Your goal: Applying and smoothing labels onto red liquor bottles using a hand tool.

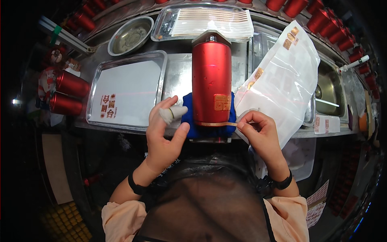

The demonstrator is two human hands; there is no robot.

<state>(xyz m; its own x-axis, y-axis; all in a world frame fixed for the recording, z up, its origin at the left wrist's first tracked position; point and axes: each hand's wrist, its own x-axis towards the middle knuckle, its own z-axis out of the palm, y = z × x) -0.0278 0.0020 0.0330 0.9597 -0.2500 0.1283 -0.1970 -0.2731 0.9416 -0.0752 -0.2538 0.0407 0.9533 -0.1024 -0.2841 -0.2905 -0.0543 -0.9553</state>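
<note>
A glossy red metal bottle or canister (211, 74) lies in front of me on a blue cloth (187, 121), its near end toward me. Low on its side is a gold square-patterned decal (221, 102). Along the near rim runs a thin gold strip (219, 124), whose right end sticks out past the edge. My right hand (261, 131) pinches that loose end between thumb and finger. To the left of the red body, my left hand (164, 131) is open, fingers apart, with a whitish cover on one finger. It holds nothing.
A metal tray (92, 103) with a white decal sheet stands left; a round metal bowl (113, 45) sits behind it. Another tray (161, 24) with striped strips is at the back. White decal sheets (282, 84) lie right, beside a sink (342, 105). Red canisters (66, 104) stand left.
</note>
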